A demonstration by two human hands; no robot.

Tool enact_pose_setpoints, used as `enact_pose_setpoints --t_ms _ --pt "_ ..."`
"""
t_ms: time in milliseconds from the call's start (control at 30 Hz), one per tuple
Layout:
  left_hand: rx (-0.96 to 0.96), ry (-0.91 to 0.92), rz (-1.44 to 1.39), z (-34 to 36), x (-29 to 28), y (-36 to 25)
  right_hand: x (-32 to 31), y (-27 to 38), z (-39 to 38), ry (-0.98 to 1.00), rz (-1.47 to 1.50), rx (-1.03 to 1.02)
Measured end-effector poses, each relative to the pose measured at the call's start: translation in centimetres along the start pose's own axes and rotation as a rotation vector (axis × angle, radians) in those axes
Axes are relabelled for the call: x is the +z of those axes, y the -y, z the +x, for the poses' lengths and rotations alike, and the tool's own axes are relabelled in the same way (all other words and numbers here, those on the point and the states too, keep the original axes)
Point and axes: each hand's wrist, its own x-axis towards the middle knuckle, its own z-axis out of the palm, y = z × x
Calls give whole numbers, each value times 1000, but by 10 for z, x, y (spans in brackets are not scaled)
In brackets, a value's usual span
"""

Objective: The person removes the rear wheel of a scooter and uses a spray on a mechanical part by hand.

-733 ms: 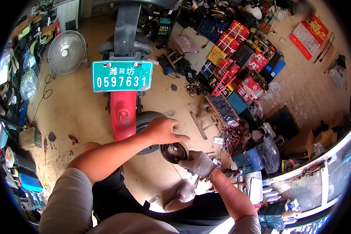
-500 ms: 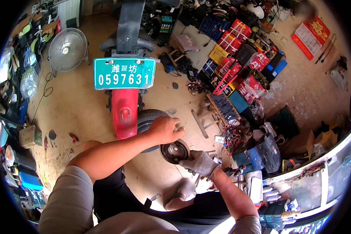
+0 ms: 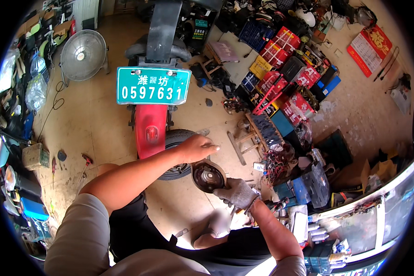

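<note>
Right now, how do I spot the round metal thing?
Find the red mudguard, then the black tyre beside it. Below and right of that tyre, the gloved right hand holds the round metal part. Unlike the tyre, it's dish-shaped with a shiny middle.

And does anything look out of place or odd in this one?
One mismatch: the right hand, gripping the round dark part by its edge, is gloved in grey, while the left hand is bare. Also, a red-handled tool lies loose on the floor at left. No spill is evident.
</note>
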Motion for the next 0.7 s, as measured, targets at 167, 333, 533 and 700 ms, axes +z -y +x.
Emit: enact_pose_setpoints --t_ms 167,333,533,700 --pt "191 -12 197 5 -1 17 -2 1 0 0 16 5" --pt "108 -32 180 -4 -3 3 -1 -7 3 -5 45 7" --pt "139 -83 146 -4 -2 12 -3 -4 0 22 86 -4" --pt "231 -167 159 -5 12 11 -1 -3 2 8 72 5"
